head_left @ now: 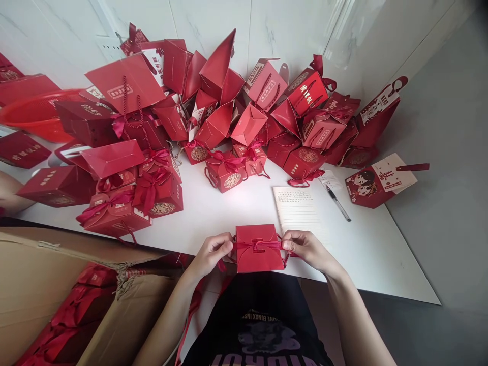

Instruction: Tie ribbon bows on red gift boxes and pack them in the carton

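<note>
A small red gift box (259, 262) sits at the table's front edge, its interlocking flaps folded together on top. A thin red ribbon (269, 245) runs across the top of it. At the box's left side, my left hand (215, 251) pinches the ribbon between thumb and fingers, and a loose ribbon end hangs below. My right hand (305, 247) pinches the ribbon at the right side of the box. Red twisted cords show at both sides of the box.
Many red gift boxes (232, 173) crowd the back and left of the white table (385, 254). A notebook (301, 213) and pen (338, 203) lie right of centre. A cardboard carton (125, 310) of red boxes stands lower left. Another person's arm (13, 193) shows far left.
</note>
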Motion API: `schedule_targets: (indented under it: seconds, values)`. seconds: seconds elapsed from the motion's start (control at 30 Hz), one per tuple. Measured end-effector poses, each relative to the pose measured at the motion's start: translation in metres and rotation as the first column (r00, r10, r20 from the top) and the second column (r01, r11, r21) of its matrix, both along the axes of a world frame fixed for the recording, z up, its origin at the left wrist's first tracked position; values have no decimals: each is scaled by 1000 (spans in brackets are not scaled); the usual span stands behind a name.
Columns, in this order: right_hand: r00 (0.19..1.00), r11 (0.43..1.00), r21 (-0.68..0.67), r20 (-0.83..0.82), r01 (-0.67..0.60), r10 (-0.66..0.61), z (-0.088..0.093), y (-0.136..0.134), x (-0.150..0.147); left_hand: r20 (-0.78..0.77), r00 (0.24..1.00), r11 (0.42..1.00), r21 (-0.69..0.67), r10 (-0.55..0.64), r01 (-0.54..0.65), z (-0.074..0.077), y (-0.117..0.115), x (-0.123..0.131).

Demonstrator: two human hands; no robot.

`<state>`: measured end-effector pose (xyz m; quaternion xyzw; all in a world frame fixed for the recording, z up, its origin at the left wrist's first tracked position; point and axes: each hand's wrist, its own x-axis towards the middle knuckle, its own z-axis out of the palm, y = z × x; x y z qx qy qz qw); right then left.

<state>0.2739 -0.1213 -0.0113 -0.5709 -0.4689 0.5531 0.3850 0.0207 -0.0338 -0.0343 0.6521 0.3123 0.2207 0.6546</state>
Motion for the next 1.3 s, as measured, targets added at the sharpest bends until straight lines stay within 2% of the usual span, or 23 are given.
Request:
schedule_targets:
  seconds: [0.2, 0.37, 0.43, 0.5, 0.6, 0.73, 0.83, 0.93, 1.13, 1.3]
  values:
    - [999, 999, -1, 0, -46, 46, 1, 2, -3, 10, 1000, 999, 36, 14, -15, -3, -1, 4]
    - [982, 982, -50, 47, -181, 184, 24, 9, 7, -26, 999, 999, -37, 19, -20, 14, 0, -3]
    - [982, 983, -1, 42, -185, 185, 37, 10, 9, -58, 997, 997, -57, 41, -44, 24, 0, -5]
    - [983, 977, 107, 20, -184, 183, 49, 12, 7, -97, 994, 996, -63, 49, -55, 34, 0, -5]
    - [982, 955, 240, -30, -173, 185, 58, 13, -6, -159, 986, 996, -59, 55, -65, 47, -3, -3]
    - [993, 950, 298, -37, -94, 110, 51, 15, -34, -279, 958, 998, 28, 61, -56, 62, -7, 1]
    - [998, 932, 361, 68, -20, -5, 39, 16, -51, -321, 942, 993, 98, 98, -70, 69, -11, 2]
    - [981, 892, 453, 165, 20, -106, 29, 15, -61, -336, 933, 979, 190, 129, -66, 73, -12, 0]
    - [966, 865, 490, 154, 108, -208, 20, 15, -66, -423, 905, 952, 292, 42, 92, 79, -9, -13]
    - [963, 865, 484, 146, 132, -229, 17, 16, -69, -505, 861, 910, 382, 58, 163, 78, -8, -21]
